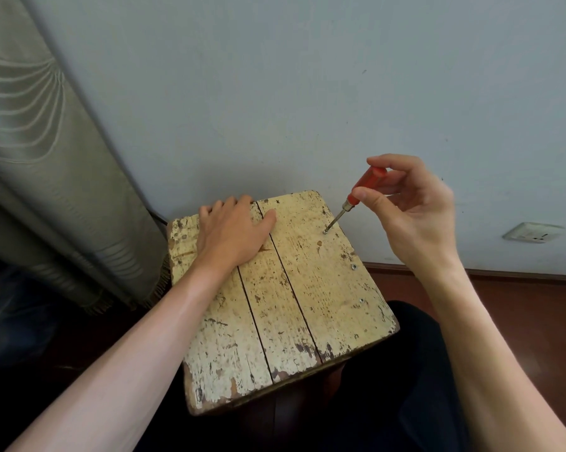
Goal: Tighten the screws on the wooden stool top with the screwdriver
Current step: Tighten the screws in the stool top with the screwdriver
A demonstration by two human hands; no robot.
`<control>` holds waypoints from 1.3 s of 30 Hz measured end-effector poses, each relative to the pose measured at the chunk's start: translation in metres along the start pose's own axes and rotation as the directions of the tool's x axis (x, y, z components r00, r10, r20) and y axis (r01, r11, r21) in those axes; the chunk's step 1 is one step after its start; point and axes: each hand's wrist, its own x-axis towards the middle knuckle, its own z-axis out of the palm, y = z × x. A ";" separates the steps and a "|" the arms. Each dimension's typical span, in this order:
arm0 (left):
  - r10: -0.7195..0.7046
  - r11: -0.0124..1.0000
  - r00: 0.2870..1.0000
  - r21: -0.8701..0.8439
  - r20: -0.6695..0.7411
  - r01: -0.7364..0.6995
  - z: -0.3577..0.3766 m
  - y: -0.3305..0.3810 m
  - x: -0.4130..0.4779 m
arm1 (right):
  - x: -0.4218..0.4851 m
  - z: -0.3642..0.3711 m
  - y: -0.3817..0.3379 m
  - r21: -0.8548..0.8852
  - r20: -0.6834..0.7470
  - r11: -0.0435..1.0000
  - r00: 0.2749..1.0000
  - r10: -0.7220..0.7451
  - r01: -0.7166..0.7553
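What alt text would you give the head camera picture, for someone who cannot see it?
A person's right hand pinches a red-handled screwdriver, its tip set in a screw on a worn wooden stool top. The left hand lies flat on it.

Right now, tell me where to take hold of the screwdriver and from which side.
Grip the screwdriver by its red handle, from the right and above: it leans up-right from the screw, thin shaft low, and the right hand pinches it there.

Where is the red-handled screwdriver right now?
Head view, right of centre: the right hand pinches the screwdriver, tip on the far screw of the wooden stool top.
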 end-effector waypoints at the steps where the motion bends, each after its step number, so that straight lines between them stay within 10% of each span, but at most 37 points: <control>1: 0.000 1.000 1.000 0.000 0.000 0.000 0.000 0.000 0.000 | 0.001 -0.003 -0.001 -0.002 0.038 1.000 0.999 -0.005 0.005; 7: -0.005 1.000 1.000 -0.010 0.006 0.005 -0.002 0.000 -0.001 | 0.006 -0.018 -0.004 0.151 0.287 0.988 0.958 -0.004 -0.041; 22: -0.004 1.000 1.000 -0.009 0.020 0.004 -0.003 0.001 -0.001 | -0.004 -0.003 0.001 0.056 -0.053 0.998 0.998 0.039 -0.036; 33: -0.002 1.000 1.000 -0.011 0.013 0.002 -0.004 0.002 -0.002 | -0.001 -0.018 0.001 0.147 0.209 0.988 0.978 0.004 -0.036; 39: -0.004 1.000 1.000 -0.009 0.013 0.004 -0.004 0.001 -0.002 | 0.001 -0.006 -0.004 0.081 0.095 0.996 0.995 0.018 -0.025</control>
